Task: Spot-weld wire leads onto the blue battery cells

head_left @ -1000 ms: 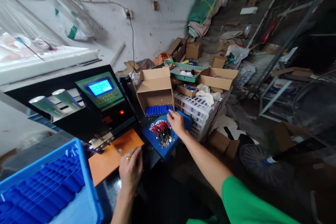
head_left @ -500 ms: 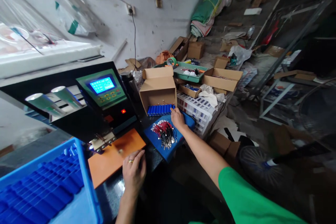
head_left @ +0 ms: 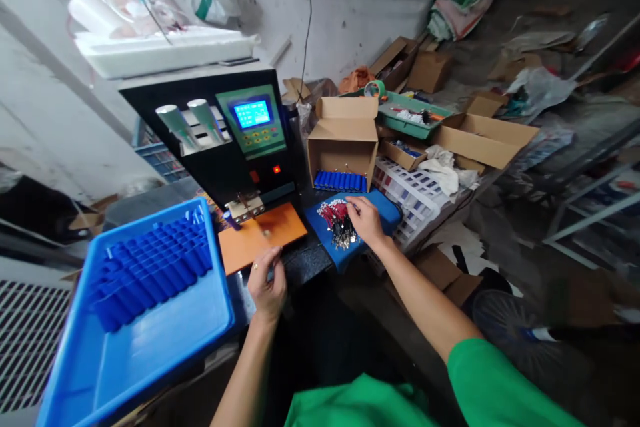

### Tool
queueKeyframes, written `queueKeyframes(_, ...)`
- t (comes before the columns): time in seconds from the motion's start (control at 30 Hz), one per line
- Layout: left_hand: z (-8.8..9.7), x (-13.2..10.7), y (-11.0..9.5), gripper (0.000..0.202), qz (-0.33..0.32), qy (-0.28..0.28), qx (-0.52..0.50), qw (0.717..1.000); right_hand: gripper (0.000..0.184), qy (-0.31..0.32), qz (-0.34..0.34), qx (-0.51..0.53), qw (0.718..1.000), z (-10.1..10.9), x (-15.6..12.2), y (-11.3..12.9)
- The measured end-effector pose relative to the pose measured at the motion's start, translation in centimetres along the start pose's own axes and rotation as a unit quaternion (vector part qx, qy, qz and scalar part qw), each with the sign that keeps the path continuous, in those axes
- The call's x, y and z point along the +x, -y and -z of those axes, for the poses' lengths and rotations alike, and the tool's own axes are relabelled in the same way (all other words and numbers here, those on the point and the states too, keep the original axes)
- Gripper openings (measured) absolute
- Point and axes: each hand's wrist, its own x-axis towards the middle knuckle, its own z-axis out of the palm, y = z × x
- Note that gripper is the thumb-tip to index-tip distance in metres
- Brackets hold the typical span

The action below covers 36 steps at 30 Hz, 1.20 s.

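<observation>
My right hand (head_left: 366, 219) is over the right side of a bundle of red and black wires with white connectors (head_left: 340, 223), its index finger and thumb reaching out slightly apart at the connector ends. The wires lie on a blue cloth-like pad (head_left: 383, 210). My left hand (head_left: 269, 282) has its fingers curled by the front edge of an orange board (head_left: 240, 247); what they hold, if anything, is hidden. Behind the board stands a black spot-welder-like machine (head_left: 200, 177) with a lit blue screen. A small blue cylinder (head_left: 231, 220) stands by its electrodes.
A blue tray (head_left: 165, 347) at left holds rows of blue cylindrical cells (head_left: 150, 267). An open cardboard box (head_left: 345, 130) behind the pad contains a row of blue cells (head_left: 341, 181). A white plastic basket (head_left: 407, 203) and green tray (head_left: 413, 125) stand to the right.
My right hand has left the row of cells in the cardboard box and come back to the wires. My left hand stays curled near the board. The view has swung left.
</observation>
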Motion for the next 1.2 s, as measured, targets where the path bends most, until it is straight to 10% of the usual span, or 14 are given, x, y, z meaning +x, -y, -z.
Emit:
queueKeyframes(0.23,2.8,-3.7,-1.8,0.024,0.032,0.029,0.013,0.999,0.024,0.269,0.021,-0.125,0.955,-1.8,-5.4,8.1)
queueKeyframes(0.4,3.2,-7.7,-2.9,0.024,0.06,0.027,0.004,0.998,0.031,0.348,0.05,-0.129,0.927,-4.5,-7.0,11.6)
queueKeyframes(0.77,5.9,-13.8,-4.1,0.022,0.111,0.034,0.001,0.993,0.046,0.341,0.177,-0.169,0.908,-5.8,-11.0,13.4)
queueKeyframes(1.2,5.5,-13.0,-4.1,0.018,0.181,-0.002,-0.003,0.984,0.024,0.215,0.183,0.063,0.957,-4.3,-13.6,9.9)
